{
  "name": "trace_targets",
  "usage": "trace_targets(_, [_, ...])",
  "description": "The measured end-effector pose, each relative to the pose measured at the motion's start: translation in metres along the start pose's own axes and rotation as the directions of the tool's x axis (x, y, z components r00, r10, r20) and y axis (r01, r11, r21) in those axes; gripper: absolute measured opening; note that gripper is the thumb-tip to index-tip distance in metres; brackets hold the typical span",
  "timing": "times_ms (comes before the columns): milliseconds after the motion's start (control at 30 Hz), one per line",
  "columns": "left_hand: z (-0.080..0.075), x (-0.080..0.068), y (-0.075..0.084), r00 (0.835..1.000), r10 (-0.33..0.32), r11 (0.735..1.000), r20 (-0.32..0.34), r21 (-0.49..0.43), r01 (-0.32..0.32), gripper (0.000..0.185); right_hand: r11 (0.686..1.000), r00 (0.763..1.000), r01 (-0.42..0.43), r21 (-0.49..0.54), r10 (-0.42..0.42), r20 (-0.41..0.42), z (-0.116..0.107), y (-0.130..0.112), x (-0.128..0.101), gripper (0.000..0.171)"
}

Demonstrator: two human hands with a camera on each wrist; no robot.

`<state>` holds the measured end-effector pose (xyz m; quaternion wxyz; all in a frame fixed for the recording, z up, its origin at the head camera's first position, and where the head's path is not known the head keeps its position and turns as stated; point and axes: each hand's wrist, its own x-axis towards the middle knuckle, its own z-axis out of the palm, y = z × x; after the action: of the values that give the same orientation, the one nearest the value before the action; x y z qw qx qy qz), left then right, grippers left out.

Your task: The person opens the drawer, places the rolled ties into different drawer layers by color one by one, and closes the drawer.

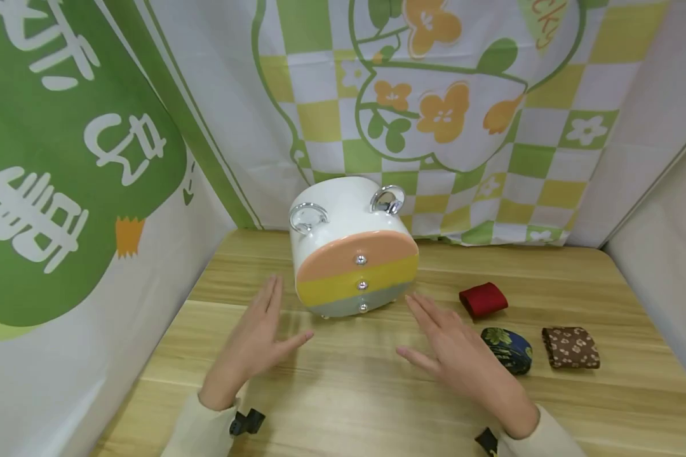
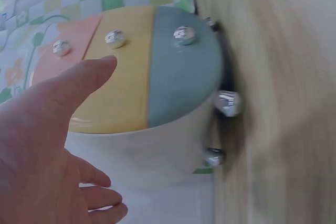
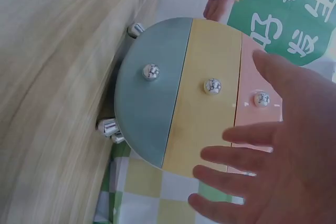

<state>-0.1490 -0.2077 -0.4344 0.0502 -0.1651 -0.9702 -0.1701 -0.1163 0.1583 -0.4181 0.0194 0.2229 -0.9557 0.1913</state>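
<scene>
A round white cabinet (image 1: 343,216) with three small drawers, orange (image 1: 357,252), yellow (image 1: 357,281) and grey-blue (image 1: 360,303), stands at the back of the wooden table (image 1: 343,393). Each drawer front has a silver knob. My left hand (image 1: 257,343) hovers flat and open just left of it, fingers straight, holding nothing. My right hand (image 1: 457,355) is spread open just right of it, likewise empty. Neither hand touches the cabinet. The left wrist view shows the drawer fronts (image 2: 152,66) close beyond my left hand (image 2: 47,145). In the right wrist view my right hand (image 3: 283,156) is spread before the drawer fronts (image 3: 189,93).
Three rolled cloths lie at the right of the table: a red one (image 1: 483,299), a dark blue floral one (image 1: 507,349) and a brown spotted one (image 1: 570,347). Printed fabric walls (image 1: 423,95) close in the back and both sides.
</scene>
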Motion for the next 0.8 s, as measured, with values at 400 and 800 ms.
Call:
trace_targets(400, [-0.02, 0.029, 0.005, 0.998, -0.021, 0.978, -0.052, -0.208, 0.01, 0.114, 0.995, 0.915, 0.087, 0.047, -0.062, -0.398, -0.001, -0.014, 0.04, 0.049])
trace_targets(800, [-0.004, 0.051, 0.0, 0.988, -0.024, 0.943, -0.153, -0.332, -0.029, 0.117, 0.979, 0.839, 0.165, 0.123, -0.074, -0.539, -0.001, -0.039, 0.081, 0.029])
